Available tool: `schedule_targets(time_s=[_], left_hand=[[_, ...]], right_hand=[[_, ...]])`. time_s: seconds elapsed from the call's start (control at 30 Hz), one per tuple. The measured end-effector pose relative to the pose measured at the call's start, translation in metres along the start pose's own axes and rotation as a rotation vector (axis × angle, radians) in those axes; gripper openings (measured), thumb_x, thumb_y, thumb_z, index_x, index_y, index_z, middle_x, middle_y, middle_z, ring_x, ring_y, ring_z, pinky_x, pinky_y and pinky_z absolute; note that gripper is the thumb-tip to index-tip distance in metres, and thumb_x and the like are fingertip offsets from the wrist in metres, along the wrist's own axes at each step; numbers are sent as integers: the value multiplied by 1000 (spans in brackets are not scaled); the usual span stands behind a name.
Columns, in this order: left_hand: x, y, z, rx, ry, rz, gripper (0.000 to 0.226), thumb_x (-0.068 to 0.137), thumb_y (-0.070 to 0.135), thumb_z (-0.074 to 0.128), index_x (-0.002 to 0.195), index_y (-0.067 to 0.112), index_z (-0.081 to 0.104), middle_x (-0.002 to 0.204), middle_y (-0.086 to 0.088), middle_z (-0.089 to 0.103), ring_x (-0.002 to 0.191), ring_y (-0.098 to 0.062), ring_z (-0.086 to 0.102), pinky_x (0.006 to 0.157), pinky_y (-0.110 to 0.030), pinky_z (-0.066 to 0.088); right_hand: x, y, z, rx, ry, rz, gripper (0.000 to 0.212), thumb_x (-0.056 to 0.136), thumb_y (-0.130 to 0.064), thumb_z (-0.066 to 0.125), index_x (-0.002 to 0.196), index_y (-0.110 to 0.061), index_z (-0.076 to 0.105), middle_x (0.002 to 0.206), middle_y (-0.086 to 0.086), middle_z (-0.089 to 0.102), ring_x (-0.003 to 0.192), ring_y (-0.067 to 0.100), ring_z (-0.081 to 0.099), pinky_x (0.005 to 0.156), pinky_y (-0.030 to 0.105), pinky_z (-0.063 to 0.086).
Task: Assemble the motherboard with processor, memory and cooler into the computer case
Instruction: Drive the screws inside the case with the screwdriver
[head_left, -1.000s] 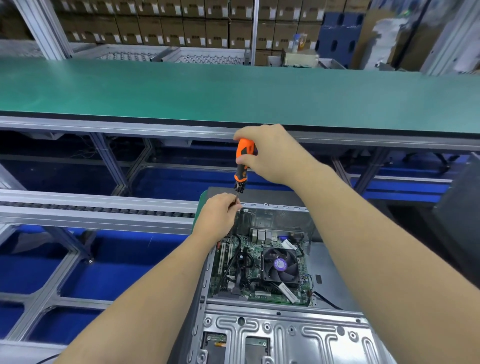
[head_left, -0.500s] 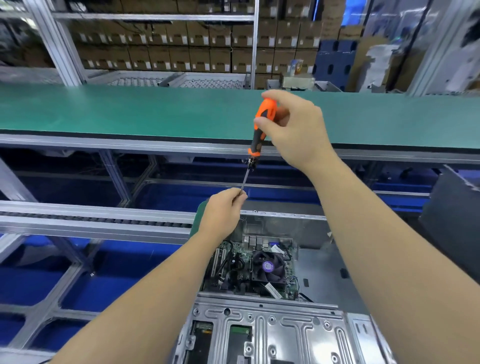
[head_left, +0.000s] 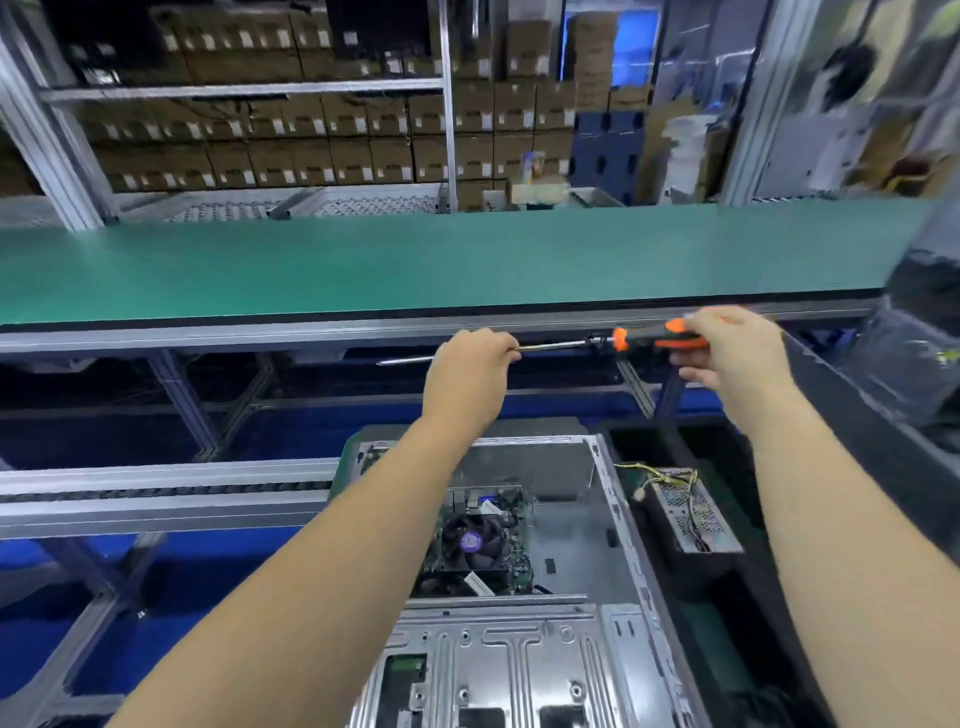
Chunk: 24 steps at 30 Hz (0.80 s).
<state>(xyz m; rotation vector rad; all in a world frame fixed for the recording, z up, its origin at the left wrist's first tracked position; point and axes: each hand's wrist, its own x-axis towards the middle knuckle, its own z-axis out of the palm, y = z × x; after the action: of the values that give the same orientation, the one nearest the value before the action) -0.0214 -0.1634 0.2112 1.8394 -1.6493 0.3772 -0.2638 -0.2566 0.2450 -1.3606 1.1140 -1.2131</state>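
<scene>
nearest, the computer case (head_left: 519, 665) is lying open on its side, its drive bracket at the near end and the motherboard (head_left: 480, 545) sitting flat on the case floor beyond it. the cooler (head_left: 474, 541) with its purple-centred fan is already sitting on the board; the left forearm is hiding the board's left part, so i cannot tell whether memory is fitted. just right of the case, a power supply (head_left: 691, 512) with loose yellow wires is lying outside it, probably waiting its turn. above and beyond the case, both hands are holding a screwdriver (head_left: 550, 345) level in the air. the right hand (head_left: 737, 353) is curling round the orange handle, while the left hand (head_left: 470, 371) is pinching the metal shaft partway along, the tip sticking out to its left. that two-handed hold is likely steadying the tool, perhaps to seat a screw on the tip, though no screw is showing. farther off, a long green tabletop (head_left: 415, 260) is running across, with shelves of cardboard boxes (head_left: 311, 156) behind it.
</scene>
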Motion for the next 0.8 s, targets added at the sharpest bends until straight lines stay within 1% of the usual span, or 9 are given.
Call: schedule_targets(time_s=[0.1,0.17,0.23,0.37,0.43,0.57,0.67,0.73,0.8], left_hand=[[6,8,14,214,-98,136,25,103,21,49,114,17,72,98,-6,67,91,-28,55,84,-38,45],[8,18,26,274,-155,234,24,100,12,50,113,16,71,98,-6,64,96,-27,53,88,-36,43],[8,37,39,269,-199,327,25,92,-1,53,107,9,70,102,-9,65,106,-30,53,94,-36,42],[2,76,66,283,-168,557,24,74,-12,69,90,5,74,105,-13,71,120,-33,59,103,-36,46],[-5,89,86,323,-273,577,26,87,-6,59,107,6,71,130,-15,61,140,-33,40,114,-37,33],[-21,99,116,330,-401,517,44,92,1,57,135,9,56,154,-13,39,149,-30,22,117,-36,24],[-37,101,127,188,-471,346,57,97,9,54,151,9,35,161,-9,27,150,-26,17,120,-35,22],[-49,98,129,66,-482,212,46,100,15,47,145,9,42,153,-8,39,144,-26,30,116,-35,29],[-59,92,127,16,-516,101,32,99,16,43,129,11,54,132,-6,54,126,-28,48,103,-38,42]], right_hand=[[-18,53,-45,-125,-327,113,14,97,-12,62,96,-7,75,86,12,73,70,22,65,62,29,52],[-34,81,-63,-243,-540,177,16,97,-14,64,106,-10,77,92,6,75,78,16,67,69,25,55],[-52,106,-70,-318,-637,209,14,96,-14,67,102,-16,78,89,3,72,78,13,64,71,23,54],[-86,145,-71,-345,-609,253,17,94,-17,68,96,-31,78,95,4,77,79,10,69,70,20,55],[-100,160,-74,-377,-548,242,19,94,-20,68,90,-36,76,87,-1,77,73,7,68,66,19,53],[-119,182,-79,-405,-414,219,35,91,-18,74,78,-51,74,77,-3,74,61,3,66,59,14,52],[-126,201,-83,-433,-382,263,22,89,-15,76,68,-23,74,63,-1,70,55,5,62,57,16,52],[-131,215,-84,-467,-419,302,18,89,-17,75,72,-11,71,59,1,63,56,9,58,57,23,52],[-137,232,-85,-504,-450,340,19,88,-20,75,76,-5,71,60,-2,59,58,11,53,62,28,47]])
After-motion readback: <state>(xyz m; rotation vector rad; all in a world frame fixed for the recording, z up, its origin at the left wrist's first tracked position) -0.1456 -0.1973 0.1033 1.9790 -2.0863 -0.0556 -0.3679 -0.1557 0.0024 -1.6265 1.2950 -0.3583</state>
